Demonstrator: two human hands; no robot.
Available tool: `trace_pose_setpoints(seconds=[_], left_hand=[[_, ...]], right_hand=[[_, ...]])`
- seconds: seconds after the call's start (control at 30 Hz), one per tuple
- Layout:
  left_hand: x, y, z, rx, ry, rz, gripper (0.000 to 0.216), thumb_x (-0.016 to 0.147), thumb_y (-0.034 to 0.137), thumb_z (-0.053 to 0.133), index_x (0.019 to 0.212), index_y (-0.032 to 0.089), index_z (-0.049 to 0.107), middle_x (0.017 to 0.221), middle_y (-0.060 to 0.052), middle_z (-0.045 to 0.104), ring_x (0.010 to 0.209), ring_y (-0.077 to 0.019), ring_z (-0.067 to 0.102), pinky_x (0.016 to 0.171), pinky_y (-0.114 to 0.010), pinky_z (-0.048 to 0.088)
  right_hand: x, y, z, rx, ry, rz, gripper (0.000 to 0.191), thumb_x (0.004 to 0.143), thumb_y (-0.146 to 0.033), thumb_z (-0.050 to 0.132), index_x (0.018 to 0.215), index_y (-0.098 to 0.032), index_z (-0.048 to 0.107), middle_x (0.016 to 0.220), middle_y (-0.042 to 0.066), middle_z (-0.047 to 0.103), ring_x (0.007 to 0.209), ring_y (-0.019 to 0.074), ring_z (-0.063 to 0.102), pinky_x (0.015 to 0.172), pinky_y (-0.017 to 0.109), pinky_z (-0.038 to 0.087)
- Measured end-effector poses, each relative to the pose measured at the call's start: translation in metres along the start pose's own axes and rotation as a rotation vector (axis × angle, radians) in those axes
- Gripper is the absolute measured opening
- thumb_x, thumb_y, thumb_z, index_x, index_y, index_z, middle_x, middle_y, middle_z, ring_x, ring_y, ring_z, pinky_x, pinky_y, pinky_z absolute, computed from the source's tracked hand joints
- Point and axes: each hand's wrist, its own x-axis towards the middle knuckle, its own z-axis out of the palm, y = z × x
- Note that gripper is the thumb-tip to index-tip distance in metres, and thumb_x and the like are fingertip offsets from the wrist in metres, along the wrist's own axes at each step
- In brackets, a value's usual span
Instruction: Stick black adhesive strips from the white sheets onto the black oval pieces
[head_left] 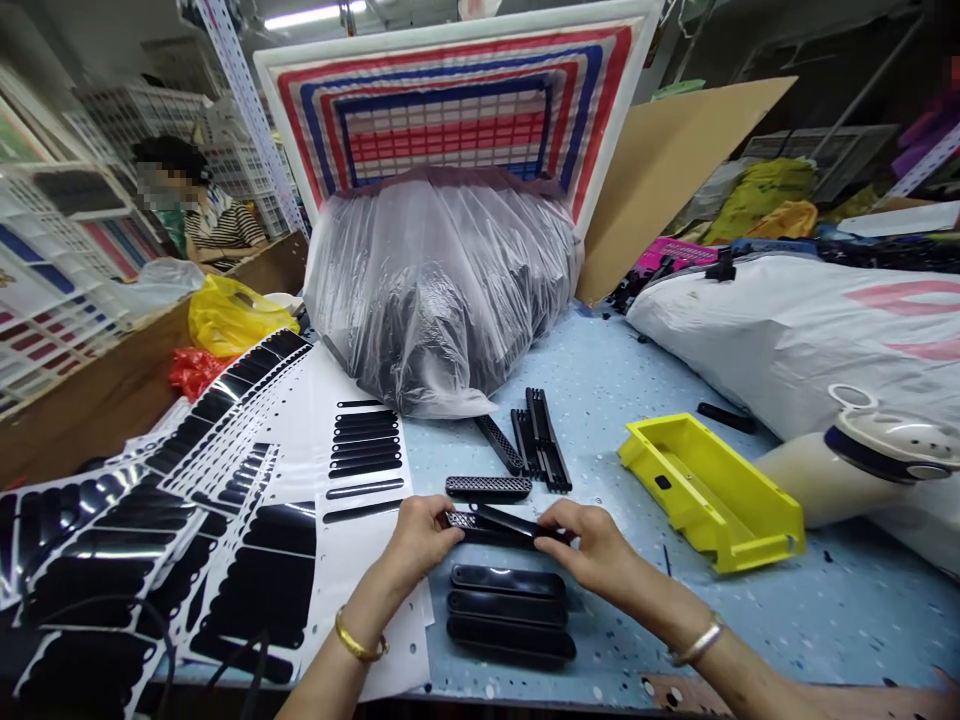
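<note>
My left hand [421, 542] is closed, pinching the left end of a long black plastic piece [466, 520] with a mesh-patterned face. A thin black strip [504, 519] lies slantwise over that piece, its right end pinched by my closed right hand [589, 540]. Just beyond them lies another mesh-faced piece [487, 487], with one more slanted behind it. Several slotted black pieces [547, 440] are farther back. Nearer to me, three smooth black pieces [508, 607] are stacked in a row. Beside my left hand, a white sheet [364, 590] bears black rounded strips [366, 440].
More sheets of black strips [259, 570] overlap on the left. A large clear plastic bag [442, 290] of dark items leans out of a striped-lined crate [457, 60] at the back. On the right are a yellow bin [712, 490], a cream-coloured bottle-like object [817, 470] and a white sack [787, 310]. A person [217, 220] sits back left.
</note>
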Motion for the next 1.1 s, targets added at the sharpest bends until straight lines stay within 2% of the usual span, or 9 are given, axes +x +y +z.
trace_pose_setpoints(seconds=[0.17,0.33,0.57,0.67,0.8,1.1], left_hand=[[-0.008,-0.01,-0.001,-0.115,-0.055,-0.023,0.035,0.061,0.013,0.068,0.095,0.014,0.077,0.056,0.004,0.062,0.048,-0.013,0.054,0.051,-0.023,0.042],[-0.009,-0.017,-0.001,-0.218,-0.072,-0.015,0.02,0.066,0.019,0.067,0.083,0.013,0.075,0.053,0.004,0.057,0.045,-0.0127,0.056,0.047,-0.023,0.042],[-0.009,-0.015,-0.002,-0.293,-0.073,-0.077,0.024,0.063,0.014,0.067,0.086,0.011,0.074,0.054,0.005,0.057,0.045,-0.0105,0.056,0.048,-0.021,0.043],[-0.008,-0.015,-0.003,-0.348,-0.068,-0.122,0.03,0.061,0.011,0.066,0.09,0.011,0.074,0.057,0.006,0.059,0.044,-0.0096,0.056,0.047,-0.021,0.044],[-0.009,-0.015,-0.004,-0.372,-0.075,-0.114,0.022,0.063,0.011,0.066,0.083,0.011,0.074,0.053,0.006,0.056,0.042,-0.0086,0.055,0.045,-0.019,0.041],[-0.009,-0.017,-0.003,-0.386,-0.08,-0.133,0.02,0.064,0.011,0.067,0.083,0.012,0.074,0.052,0.006,0.056,0.042,-0.0079,0.054,0.043,-0.018,0.04]], right_hand=[[-0.012,-0.003,-0.01,-0.044,-0.049,-0.096,0.013,0.079,-0.026,0.063,0.079,-0.021,0.074,0.071,0.005,0.074,0.065,0.021,0.069,0.061,0.03,0.054],[-0.005,-0.006,-0.015,-0.068,-0.081,-0.188,0.01,0.081,-0.022,0.065,0.085,-0.021,0.075,0.075,0.005,0.075,0.068,0.0206,0.071,0.064,0.03,0.057],[0.004,-0.001,-0.008,-0.14,-0.066,-0.312,0.016,0.083,-0.015,0.063,0.095,-0.02,0.072,0.089,0.008,0.076,0.078,0.0215,0.073,0.072,0.031,0.06],[0.01,0.004,-0.004,-0.139,-0.093,-0.325,0.018,0.082,-0.014,0.063,0.097,-0.02,0.071,0.089,0.008,0.077,0.078,0.0212,0.074,0.072,0.031,0.061],[0.015,0.008,-0.001,-0.142,-0.129,-0.335,0.017,0.082,-0.012,0.063,0.094,-0.019,0.071,0.086,0.007,0.076,0.074,0.0205,0.073,0.068,0.029,0.059],[0.014,0.001,0.006,-0.158,-0.167,-0.303,0.012,0.083,-0.011,0.061,0.086,-0.019,0.069,0.083,0.007,0.073,0.07,0.0194,0.069,0.064,0.027,0.054]])
